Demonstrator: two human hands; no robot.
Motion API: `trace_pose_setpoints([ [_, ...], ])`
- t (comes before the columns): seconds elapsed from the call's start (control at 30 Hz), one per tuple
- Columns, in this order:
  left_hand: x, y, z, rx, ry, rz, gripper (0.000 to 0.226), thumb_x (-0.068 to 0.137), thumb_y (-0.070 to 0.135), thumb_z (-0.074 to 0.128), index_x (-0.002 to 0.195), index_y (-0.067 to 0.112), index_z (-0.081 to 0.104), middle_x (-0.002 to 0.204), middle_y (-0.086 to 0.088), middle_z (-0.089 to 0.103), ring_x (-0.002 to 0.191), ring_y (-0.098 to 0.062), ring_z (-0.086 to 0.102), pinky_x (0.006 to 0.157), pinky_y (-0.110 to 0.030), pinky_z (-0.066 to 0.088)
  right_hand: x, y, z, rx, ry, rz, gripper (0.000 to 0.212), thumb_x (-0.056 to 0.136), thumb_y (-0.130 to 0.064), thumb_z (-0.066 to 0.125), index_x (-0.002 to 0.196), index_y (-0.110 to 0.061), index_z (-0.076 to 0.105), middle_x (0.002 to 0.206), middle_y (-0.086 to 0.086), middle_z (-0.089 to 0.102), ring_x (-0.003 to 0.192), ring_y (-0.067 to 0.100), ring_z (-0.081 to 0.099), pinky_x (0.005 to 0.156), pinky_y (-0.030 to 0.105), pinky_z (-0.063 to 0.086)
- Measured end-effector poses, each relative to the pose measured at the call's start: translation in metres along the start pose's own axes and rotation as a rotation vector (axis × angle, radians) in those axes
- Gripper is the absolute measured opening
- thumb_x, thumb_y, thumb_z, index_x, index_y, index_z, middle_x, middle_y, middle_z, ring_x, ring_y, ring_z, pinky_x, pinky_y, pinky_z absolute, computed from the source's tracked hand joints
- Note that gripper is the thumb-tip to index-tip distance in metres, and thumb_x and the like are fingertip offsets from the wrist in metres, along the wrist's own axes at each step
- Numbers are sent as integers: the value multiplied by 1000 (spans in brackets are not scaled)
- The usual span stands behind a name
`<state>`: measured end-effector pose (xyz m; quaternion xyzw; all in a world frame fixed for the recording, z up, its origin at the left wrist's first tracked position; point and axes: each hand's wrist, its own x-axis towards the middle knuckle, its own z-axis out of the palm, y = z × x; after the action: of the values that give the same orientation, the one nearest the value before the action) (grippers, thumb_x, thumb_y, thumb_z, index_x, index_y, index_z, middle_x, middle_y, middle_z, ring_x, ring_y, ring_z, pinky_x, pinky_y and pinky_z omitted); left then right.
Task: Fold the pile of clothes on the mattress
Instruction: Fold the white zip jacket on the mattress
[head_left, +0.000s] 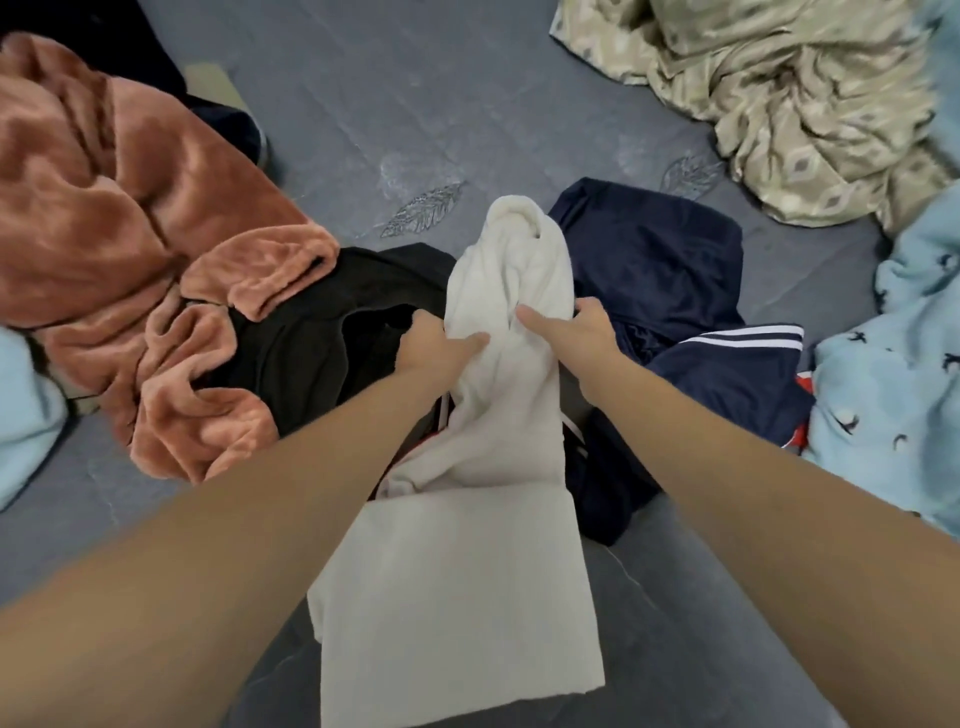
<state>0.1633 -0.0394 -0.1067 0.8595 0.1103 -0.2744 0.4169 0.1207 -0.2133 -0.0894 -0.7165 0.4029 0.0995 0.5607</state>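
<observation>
On the grey mattress (363, 104), head view: left hand (436, 345) and right hand (576, 332) both grip a cream fleecy garment (498, 415), bunched at top, its flat end hanging toward the viewer. Beneath lie black fabric (311, 353) and a navy white-striped piece (675, 291), possibly shorts. Plush rust blanket (130, 234) left; crumpled patterned beige sheet (779, 88) far right.

No legible text or labels anywhere.
</observation>
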Motion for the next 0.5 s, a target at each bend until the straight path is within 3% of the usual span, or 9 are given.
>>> trace_pose_setpoints([
  [0.07,7,6,2,20,4,30,60,84,41,83,123,6,55,115,-7,63,108,-27,62,92,-42,55,17,0,1,-74,7,-22,69,74,-45,88,127,-13,58,119,2,66,107,24,65,92,48,59],
  [0.13,14,7,-2,34,21,106,24,89,31,77,97,12,64,99,-5,67,99,-29,66,84,-40,54,30,6,-1,-74,13,-77,37,78,-32,83,106,-12,70,105,4,72,97,27,70,87,50,62],
  [0.17,17,3,-6,44,45,129,18,90,27,73,82,15,63,90,-4,67,93,-30,66,79,-39,54,32,10,-5,-79,42,-98,23,80,-28,79,94,-12,71,97,4,73,93,27,70,83,49,62],
  [0.2,20,-2,-11,63,69,134,23,91,26,70,73,18,59,82,-3,66,87,-30,65,75,-38,53,32,14,-11,-95,85,-117,16,82,-25,75,81,-12,67,89,4,71,87,27,69,78,44,62],
  [0.27,21,-14,-18,88,109,129,27,91,29,68,69,18,56,77,-5,66,77,-32,65,70,-38,54,29,22,-22,-128,149,-127,23,88,-24,70,71,-13,60,83,7,68,83,30,67,71,41,60],
  [0.33,20,-18,-20,93,113,120,28,91,34,67,71,17,57,76,-8,68,72,-35,67,70,-46,60,24,29,-29,-60,98,-90,15,94,-27,68,88,-13,67,99,10,72,95,31,70,76,47,64],
  [0.4,18,-15,-20,103,105,117,28,91,37,67,75,16,58,75,-9,69,70,-36,68,71,-49,61,19,27,-30,40,-33,-16,20,98,-26,66,111,-11,67,114,8,71,106,28,69,78,43,65],
  [0.5,19,-5,-24,137,163,205,18,88,38,69,85,23,59,74,-2,68,72,-28,69,75,-46,59,15,26,-31,145,-102,4,29,97,-24,68,118,-5,64,118,10,71,109,28,69,90,44,63],
])
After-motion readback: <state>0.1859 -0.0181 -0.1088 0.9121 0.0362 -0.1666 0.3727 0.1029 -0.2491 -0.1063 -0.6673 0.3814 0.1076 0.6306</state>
